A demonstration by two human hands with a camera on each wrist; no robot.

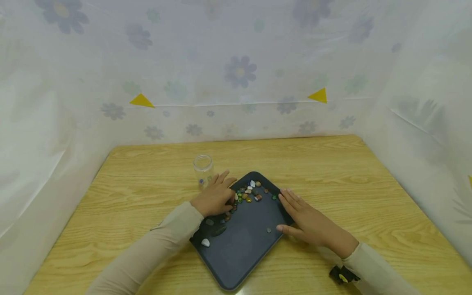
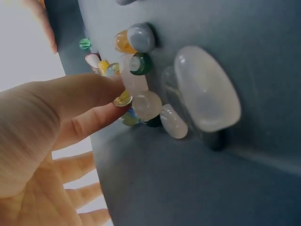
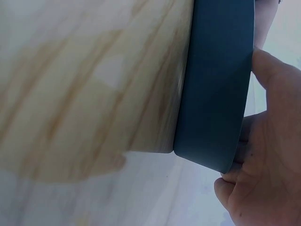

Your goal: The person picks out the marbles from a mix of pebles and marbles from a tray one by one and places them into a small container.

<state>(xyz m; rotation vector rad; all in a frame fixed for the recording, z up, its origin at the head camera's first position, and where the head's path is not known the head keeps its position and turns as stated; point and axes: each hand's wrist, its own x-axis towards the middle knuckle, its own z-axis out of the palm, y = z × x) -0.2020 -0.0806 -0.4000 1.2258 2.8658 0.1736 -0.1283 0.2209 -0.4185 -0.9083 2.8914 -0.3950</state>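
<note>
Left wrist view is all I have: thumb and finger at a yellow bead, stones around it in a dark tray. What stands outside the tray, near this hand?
Observer: A clear jar stands on the wooden table, on the far side of the left hand.
Operator: Good, it's out of my picture. Does it hold anything?
Observer: Yes, the head view shows small pieces low inside it, one of them blue.
</note>
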